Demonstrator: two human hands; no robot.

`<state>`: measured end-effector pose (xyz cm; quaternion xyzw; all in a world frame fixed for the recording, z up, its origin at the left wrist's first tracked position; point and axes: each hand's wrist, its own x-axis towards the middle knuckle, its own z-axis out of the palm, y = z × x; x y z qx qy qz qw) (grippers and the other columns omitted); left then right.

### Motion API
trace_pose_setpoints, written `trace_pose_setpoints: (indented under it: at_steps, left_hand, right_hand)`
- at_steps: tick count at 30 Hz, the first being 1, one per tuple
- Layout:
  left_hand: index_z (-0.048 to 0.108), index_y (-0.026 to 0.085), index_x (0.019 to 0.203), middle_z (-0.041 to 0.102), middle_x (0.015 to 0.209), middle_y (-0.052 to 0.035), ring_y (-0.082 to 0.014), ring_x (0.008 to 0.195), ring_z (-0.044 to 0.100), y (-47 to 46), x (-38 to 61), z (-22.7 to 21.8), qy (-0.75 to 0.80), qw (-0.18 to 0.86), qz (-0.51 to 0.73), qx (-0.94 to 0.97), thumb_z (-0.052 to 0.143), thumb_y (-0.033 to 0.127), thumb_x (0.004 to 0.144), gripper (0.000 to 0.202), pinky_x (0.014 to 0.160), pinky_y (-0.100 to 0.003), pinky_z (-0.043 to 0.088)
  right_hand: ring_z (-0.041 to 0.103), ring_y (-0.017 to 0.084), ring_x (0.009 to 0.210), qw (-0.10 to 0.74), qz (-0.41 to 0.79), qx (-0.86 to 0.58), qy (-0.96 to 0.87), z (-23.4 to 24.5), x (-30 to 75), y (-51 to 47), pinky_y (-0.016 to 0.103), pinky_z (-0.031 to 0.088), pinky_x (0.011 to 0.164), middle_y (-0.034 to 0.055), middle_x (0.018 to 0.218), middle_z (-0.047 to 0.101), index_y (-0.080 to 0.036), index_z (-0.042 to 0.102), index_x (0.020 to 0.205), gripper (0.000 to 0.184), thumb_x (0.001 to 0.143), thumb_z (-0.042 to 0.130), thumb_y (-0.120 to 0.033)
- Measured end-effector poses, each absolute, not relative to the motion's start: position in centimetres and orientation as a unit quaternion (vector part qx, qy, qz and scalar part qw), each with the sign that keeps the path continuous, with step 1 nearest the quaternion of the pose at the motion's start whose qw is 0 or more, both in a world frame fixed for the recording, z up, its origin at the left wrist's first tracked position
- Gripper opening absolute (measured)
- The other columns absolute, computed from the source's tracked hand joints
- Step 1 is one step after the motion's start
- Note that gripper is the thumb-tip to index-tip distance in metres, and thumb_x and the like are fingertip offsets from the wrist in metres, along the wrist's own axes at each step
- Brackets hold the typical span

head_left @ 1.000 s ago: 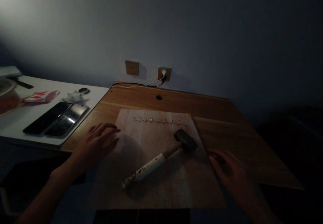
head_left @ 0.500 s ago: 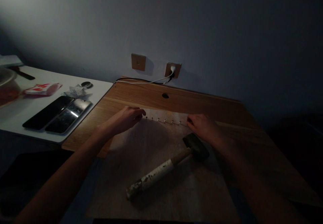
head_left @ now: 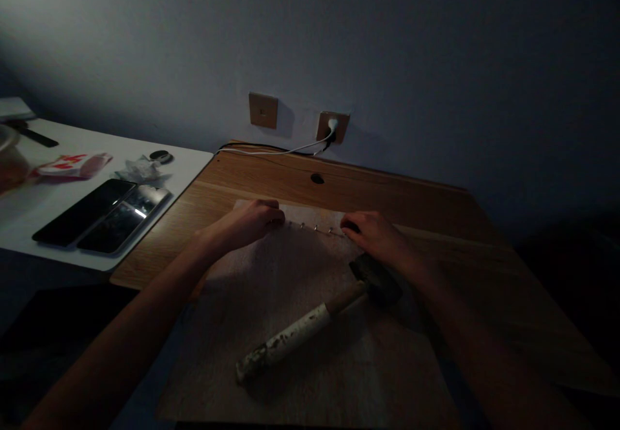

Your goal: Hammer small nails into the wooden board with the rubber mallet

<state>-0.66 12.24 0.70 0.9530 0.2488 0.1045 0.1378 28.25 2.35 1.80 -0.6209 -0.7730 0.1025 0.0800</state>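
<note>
A row of several small nails (head_left: 316,228) stands upright along the far part of a pale wooden board (head_left: 290,275). At the row's left end, my left hand (head_left: 266,215) has its fingers curled closed where the end nail stands, hiding that nail. My right hand (head_left: 363,226) pinches at the right end of the row, its fingertips over the last nail, which barely shows. On the board nearer to me lies a hammer with a dark head (head_left: 375,279) and a worn white-wrapped handle (head_left: 295,334), touched by neither hand.
Under the board is a wooden desk (head_left: 436,204). To the left a white table (head_left: 188,165) bears two phones (head_left: 104,217), a red-and-white packet (head_left: 72,165), crumpled plastic (head_left: 143,170) and a tub (head_left: 12,159). Cables (head_left: 271,152) run along the desk's back to a wall socket (head_left: 333,126).
Both hands have moved inward along the row, now covering its end nails. The view has shifted slightly. The hammer stays where it was on the board.
</note>
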Motion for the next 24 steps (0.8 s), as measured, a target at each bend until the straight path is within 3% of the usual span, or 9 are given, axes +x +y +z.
trace_pose_setpoints:
  at_steps: [9,15,24]
  left_hand:
    - [0.07,0.017,0.083,0.065,0.088,-0.0055,-0.0171,0.075,0.062,11.7,0.4,0.9,0.305,0.079,0.107,0.943,0.062,0.029,0.095,0.018,0.066,-0.026,0.045]
    - [0.073,0.018,0.093,0.069,0.093,-0.0042,-0.0145,0.08,0.065,11.8,-0.1,0.5,0.244,0.143,0.178,0.942,0.061,0.023,0.096,0.014,0.075,-0.024,0.046]
    - [0.075,0.017,0.1,0.07,0.097,-0.0058,-0.0149,0.084,0.067,12.2,0.9,-0.1,0.206,0.173,0.152,0.951,0.055,0.013,0.095,0.022,0.076,-0.024,0.048]
  right_hand:
    - [0.068,0.019,0.092,0.126,0.089,-0.588,-0.794,3.0,27.3,3.1,0.029,0.048,0.086,0.0069,0.097,0.073,-0.018,0.074,0.093,0.021,0.088,0.057,-0.006]
    - [0.069,0.019,0.09,0.084,0.128,-0.601,-0.785,3.1,25.7,3.3,0.028,0.048,0.084,0.0065,0.093,0.076,-0.018,0.075,0.092,0.012,0.092,0.064,-0.013]
    - [0.066,0.018,0.086,0.084,0.13,-0.566,-0.81,3.5,25.1,3.6,0.027,0.045,0.079,0.0064,0.091,0.071,-0.016,0.071,0.088,0.017,0.088,0.059,-0.004]
